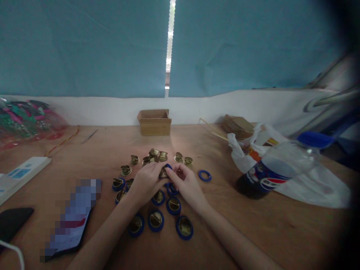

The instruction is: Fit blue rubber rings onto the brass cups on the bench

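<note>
Between the fingertips of both hands is a small brass-coloured round metal piece point(163, 173) with a blue ring point(168, 165) at its edge. My left hand point(146, 182) pinches the metal piece from the left. On the other side, my right hand point(184, 183) closes its thumb and fingers on the blue ring. Fingers partly cover both parts. Several brass pieces set in blue rings, such as this brass piece point(156, 220), lie below and around the hands. Beyond the hands are several bare brass pieces with raised clips point(188, 161). A loose blue ring point(204, 175) lies to the right.
An open cardboard box point(155, 126) stands at the back. On the right a cola bottle point(277, 174) leans over a white plastic bag point(317, 193). A phone point(73, 217) and a white power strip point(24, 176) lie left, with a clear plastic bag point(30, 120) behind.
</note>
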`<control>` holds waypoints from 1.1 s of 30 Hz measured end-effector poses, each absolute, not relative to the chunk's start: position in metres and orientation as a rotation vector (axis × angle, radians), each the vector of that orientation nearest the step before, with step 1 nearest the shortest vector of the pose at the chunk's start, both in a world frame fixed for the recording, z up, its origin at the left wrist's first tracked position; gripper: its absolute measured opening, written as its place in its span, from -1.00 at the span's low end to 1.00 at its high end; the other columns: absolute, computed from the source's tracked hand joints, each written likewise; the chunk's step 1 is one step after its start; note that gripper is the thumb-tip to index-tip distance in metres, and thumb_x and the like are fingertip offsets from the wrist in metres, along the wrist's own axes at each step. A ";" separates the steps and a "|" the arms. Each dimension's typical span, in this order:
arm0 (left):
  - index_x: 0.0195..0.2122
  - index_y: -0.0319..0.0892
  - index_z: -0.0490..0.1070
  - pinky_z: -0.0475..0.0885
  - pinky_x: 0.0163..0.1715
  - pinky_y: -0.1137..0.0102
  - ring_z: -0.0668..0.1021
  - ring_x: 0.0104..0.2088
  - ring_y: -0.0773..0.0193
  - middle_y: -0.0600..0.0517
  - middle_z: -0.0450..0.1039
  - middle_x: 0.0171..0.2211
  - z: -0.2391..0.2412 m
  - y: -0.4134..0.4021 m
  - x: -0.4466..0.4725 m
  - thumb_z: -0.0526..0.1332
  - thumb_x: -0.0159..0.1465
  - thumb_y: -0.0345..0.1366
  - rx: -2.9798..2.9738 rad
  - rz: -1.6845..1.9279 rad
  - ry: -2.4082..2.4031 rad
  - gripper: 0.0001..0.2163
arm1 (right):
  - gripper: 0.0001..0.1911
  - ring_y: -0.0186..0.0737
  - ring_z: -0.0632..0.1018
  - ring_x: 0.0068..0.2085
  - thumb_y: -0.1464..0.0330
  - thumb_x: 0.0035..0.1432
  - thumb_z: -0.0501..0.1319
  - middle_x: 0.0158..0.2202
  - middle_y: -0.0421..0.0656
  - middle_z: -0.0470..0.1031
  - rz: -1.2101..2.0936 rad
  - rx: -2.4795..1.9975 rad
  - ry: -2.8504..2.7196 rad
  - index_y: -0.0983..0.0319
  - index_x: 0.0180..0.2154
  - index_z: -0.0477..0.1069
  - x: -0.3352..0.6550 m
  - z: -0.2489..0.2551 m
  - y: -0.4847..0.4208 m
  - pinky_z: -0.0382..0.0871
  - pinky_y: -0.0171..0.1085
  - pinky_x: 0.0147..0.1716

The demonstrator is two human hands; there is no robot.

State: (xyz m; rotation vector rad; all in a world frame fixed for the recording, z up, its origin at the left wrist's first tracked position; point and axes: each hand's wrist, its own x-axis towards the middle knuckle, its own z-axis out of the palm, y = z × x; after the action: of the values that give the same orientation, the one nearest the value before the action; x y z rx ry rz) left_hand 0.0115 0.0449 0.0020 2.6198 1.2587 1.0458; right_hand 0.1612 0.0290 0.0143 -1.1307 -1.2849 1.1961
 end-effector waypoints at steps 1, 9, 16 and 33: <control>0.01 -0.24 0.29 0.46 -0.07 0.18 0.52 -0.06 0.06 -0.16 0.49 -0.08 0.002 0.045 0.012 0.24 0.21 -0.33 2.624 1.032 1.263 -0.66 | -0.66 -0.43 0.19 -0.62 0.11 0.03 0.25 -0.61 -0.35 0.18 1.204 -1.130 -1.281 0.21 -0.48 0.21 0.161 0.014 0.029 0.04 -0.40 -0.67; 0.10 -0.19 0.18 0.44 -0.09 0.23 0.49 -0.04 0.08 -0.12 0.46 -0.05 0.005 0.043 0.013 0.20 0.24 -0.18 2.612 0.864 1.175 -0.56 | -0.59 -0.45 0.21 -0.64 0.06 -0.02 0.29 -0.66 -0.34 0.20 1.458 -1.096 -1.212 0.23 -0.54 0.23 0.171 0.009 0.037 0.05 -0.41 -0.66; -0.11 -0.18 0.37 0.42 -0.19 0.25 0.52 -0.17 0.07 -0.09 0.50 -0.22 0.024 0.045 0.002 0.18 0.22 -0.04 2.542 0.845 1.353 -0.66 | -0.60 -0.42 0.24 -0.65 0.03 0.02 0.23 -0.68 -0.34 0.22 1.318 -1.186 -1.211 0.24 -0.51 0.29 0.172 0.011 0.039 0.11 -0.40 -0.65; -0.29 -0.17 0.32 0.31 -0.42 0.35 0.59 -0.31 0.00 -0.15 0.55 -0.35 0.028 0.061 -0.035 0.03 0.22 0.05 2.299 0.221 2.115 -0.64 | -0.74 -0.34 0.29 -0.56 0.24 0.15 0.10 -0.61 -0.30 0.21 0.836 -1.286 -1.433 0.21 -0.52 0.22 0.173 0.003 0.042 0.10 -0.35 -0.57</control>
State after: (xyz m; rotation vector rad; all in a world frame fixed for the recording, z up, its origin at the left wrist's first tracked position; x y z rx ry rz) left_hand -0.0354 0.0611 0.0283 2.2991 2.1150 0.2211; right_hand 0.1727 0.0415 0.0028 -1.2859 -1.4333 0.8358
